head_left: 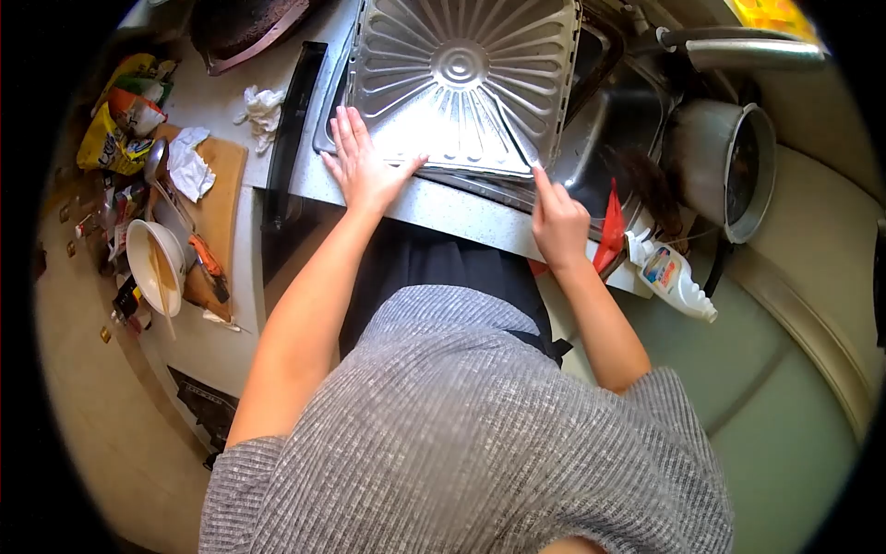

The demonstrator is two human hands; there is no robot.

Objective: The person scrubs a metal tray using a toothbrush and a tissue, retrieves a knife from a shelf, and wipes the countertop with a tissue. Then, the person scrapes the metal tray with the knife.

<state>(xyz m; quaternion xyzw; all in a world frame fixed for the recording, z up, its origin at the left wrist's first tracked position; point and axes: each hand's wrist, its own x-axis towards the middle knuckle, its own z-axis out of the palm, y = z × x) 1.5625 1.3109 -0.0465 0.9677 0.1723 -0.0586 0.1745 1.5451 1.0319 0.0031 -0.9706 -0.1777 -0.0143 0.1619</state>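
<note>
A square metal panel [415,111] with ribs spreading from a round centre lies at the counter's front edge, partly over the sink. My left hand [362,171] rests flat on its lower left corner, fingers spread and thumb out along the front edge. At the lower right corner my right hand [560,222] is closed, index finger stretched forward, around what looks like a knife [514,134]. Its thin blade slants up and left across the ribs. The handle is hidden in my fingers.
Right of the panel is a dark sink [600,129], with a large pot [720,157], a red piece of plastic [611,226] and a white spray bottle [678,282] nearby. On the left are a cutting board [221,189], a white bowl [152,268] and crumpled tissue [263,111].
</note>
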